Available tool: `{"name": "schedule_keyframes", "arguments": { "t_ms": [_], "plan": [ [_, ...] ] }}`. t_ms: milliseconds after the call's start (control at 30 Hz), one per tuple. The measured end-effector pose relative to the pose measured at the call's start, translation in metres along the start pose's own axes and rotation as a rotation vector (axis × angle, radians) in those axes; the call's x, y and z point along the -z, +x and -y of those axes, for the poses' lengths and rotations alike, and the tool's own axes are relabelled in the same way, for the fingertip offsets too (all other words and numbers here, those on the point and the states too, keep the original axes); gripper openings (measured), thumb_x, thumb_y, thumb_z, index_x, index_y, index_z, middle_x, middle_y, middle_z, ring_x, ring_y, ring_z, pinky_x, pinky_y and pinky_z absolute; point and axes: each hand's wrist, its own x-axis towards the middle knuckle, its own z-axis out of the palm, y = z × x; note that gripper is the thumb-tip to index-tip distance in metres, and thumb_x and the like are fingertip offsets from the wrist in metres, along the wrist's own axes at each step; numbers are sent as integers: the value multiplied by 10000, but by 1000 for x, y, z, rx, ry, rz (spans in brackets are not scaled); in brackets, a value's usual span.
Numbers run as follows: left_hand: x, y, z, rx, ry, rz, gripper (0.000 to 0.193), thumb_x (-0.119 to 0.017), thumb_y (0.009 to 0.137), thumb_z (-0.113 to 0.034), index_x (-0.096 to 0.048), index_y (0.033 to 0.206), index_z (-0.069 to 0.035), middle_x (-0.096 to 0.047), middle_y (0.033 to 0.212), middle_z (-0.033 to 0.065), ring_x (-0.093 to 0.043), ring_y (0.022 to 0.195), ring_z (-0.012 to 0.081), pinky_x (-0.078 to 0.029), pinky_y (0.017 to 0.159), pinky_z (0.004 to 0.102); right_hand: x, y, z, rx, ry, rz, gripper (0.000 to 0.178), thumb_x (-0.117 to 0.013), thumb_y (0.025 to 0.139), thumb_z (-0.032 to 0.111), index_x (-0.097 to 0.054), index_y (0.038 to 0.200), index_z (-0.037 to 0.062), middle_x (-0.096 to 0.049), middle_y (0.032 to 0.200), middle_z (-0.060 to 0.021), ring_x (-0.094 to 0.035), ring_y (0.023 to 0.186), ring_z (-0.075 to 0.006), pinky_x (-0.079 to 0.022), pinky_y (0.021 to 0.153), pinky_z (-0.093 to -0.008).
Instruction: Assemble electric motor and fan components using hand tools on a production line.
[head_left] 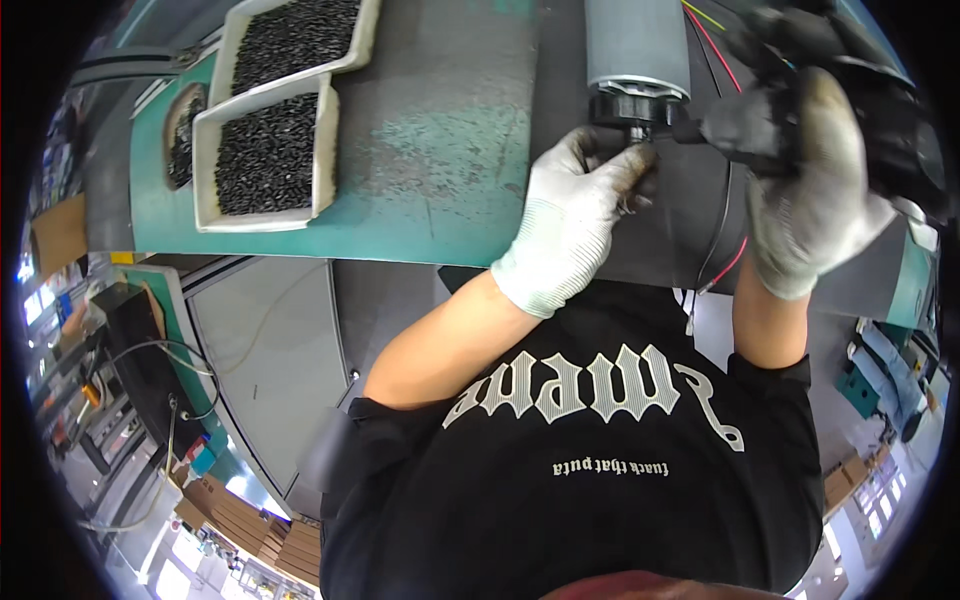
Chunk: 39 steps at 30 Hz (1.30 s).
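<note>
A silver cylinder that looks like a motor lies on the bench with its black end cap toward me. My left hand, in a white glove with darkened fingertips, is closed in a pinch at the short shaft below that cap. What the fingertips grip is hidden. Gloved too, my right hand is wrapped round a black power screwdriver, partly blurred. The tool's nose points left, and its tip reaches the side of the end cap. Whether it touches a screw cannot be seen.
Two white trays of small black screw-like pieces stand at the left, beside a smaller round container. Red and black wires run across the dark mat. A grey cabinet stands below the green bench top.
</note>
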Motion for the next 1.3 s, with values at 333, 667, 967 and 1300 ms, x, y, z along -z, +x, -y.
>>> {"name": "schedule_keyframes", "arguments": {
  "t_ms": [333, 667, 967, 1300],
  "plan": [
    [-3, -7, 22, 247, -656, 74, 151, -464, 1041, -188, -540, 1002, -64, -516, 768, 13, -473, 572, 106, -418, 556, 282, 83, -18, -35, -142, 202, -450, 329, -437, 1012, 88, -577, 1199, -144, -566, 1322, -265, -568, 1203, -451, -414, 1097, -584],
    [77, -50, -116, -1248, 1986, 17, 239, -636, 896, -219, -672, 1062, -52, -678, 909, 206, -652, 793, 347, -529, 711, 412, 154, -70, -57, -181, -44, -409, 319, -448, 1031, 87, -574, 1266, -88, -541, 1368, -249, -568, 1231, -401, -489, 1046, -502],
    [176, -39, -235, -583, 2126, -726, 241, -660, 873, -135, -667, 1081, -14, -684, 1016, 209, -656, 980, 384, -520, 884, 430, 142, -74, -58, -156, -129, -432, 312, -491, 1006, 78, -596, 1238, -101, -579, 1308, -282, -606, 1178, -383, -480, 1043, -491],
    [188, -32, -230, -638, 2264, -739, 190, -653, 872, -126, -598, 1007, -3, -664, 1012, 214, -647, 967, 400, -528, 849, 448, 119, -58, -45, -210, 38, -468, 316, -550, 975, 55, -567, 1226, -136, -608, 1253, -261, -621, 1149, -360, -493, 1033, -501]
  ]
}}
